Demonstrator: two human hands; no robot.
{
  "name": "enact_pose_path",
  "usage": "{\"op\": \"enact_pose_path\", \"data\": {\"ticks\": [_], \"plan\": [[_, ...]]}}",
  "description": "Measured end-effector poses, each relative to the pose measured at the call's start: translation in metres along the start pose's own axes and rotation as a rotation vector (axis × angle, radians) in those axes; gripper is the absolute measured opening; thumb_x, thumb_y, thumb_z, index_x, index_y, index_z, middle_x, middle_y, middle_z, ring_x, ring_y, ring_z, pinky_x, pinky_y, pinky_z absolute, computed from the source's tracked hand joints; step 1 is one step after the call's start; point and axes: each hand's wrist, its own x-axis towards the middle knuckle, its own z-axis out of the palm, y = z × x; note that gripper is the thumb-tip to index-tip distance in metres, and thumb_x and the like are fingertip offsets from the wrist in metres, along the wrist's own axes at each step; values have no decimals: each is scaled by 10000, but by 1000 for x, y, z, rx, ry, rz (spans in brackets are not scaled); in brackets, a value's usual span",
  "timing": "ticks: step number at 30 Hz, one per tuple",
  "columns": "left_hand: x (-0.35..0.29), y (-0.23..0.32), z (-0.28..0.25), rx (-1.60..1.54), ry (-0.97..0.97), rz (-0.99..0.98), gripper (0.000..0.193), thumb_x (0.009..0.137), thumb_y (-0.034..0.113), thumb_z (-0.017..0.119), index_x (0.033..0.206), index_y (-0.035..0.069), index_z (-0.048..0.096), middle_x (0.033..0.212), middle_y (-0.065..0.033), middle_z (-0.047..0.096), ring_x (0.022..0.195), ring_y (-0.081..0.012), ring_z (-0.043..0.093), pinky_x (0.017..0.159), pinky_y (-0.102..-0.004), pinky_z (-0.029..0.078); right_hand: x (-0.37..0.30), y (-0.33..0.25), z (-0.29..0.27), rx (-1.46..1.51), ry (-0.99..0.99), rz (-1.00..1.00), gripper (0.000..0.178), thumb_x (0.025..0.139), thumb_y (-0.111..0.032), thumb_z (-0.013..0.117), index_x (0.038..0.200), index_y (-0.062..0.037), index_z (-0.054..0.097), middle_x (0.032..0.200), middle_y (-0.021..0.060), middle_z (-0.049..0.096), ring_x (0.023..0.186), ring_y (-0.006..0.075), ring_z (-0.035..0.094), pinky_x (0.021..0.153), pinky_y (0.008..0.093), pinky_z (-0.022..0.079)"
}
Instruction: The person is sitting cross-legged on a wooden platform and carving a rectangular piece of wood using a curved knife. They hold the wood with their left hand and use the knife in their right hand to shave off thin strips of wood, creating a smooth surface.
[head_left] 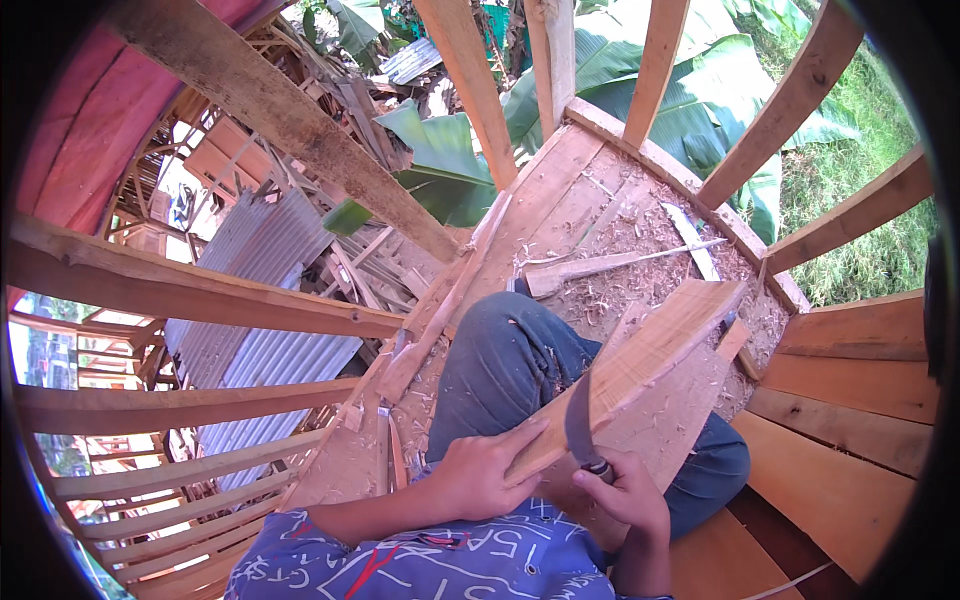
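Observation:
A long, pale wooden board (655,345) slants away from my body across my lap, its far end over the shaving-covered platform. My left hand (488,472) is closed around its near end. In my right hand (630,490) is the dark handle of a knife with a broad, curved blade (579,418). That blade stands against the board's right side, a little beyond my left hand; from this view I cannot tell how deeply it touches. My bent knee (510,350) in blue trousers lies left of the board.
Wood shavings (645,230) litter the platform ahead. A tapering offcut (600,268) and a pale flat strip (692,242) lie there. Wooden posts (655,75) and slanting rails (200,285) surround me. Stacked planks (830,450) are at right; corrugated sheets (260,260) lie below left.

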Motion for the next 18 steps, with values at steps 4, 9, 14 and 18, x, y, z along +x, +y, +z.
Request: {"op": "enact_pose_path", "data": {"ticks": [4,9,14,18], "plan": [[0,5,1,14,36,1,663,820,303,661,1409,90,442,1105,-226,661,918,-411,660,808,-460,526,-2,10,-15,371,381,-32,173,953,-181,602,889,-23,576,598,-28,511,481,51,462,446,238,372],[7,9,5,-28,-9,-48,668,782,201,691,1398,89,457,1074,-228,674,946,-394,671,818,-427,527,-6,5,-34,381,457,-130,168,965,-150,543,1013,-1,605,615,-20,503,500,49,469,449,236,373],[7,12,6,-13,6,0,675,787,238,686,1395,49,460,1092,-250,663,931,-393,678,807,-430,537,-7,7,-33,-157,652,-386,118,878,-94,632,949,-2,652,633,27,522,536,73,519,477,253,393],[8,10,7,-25,-5,4,698,786,237,691,1412,57,439,1120,-249,655,960,-392,672,832,-424,532,-3,13,-19,-349,715,-516,153,825,-118,718,923,-10,673,661,79,566,528,158,562,486,293,422]]}}
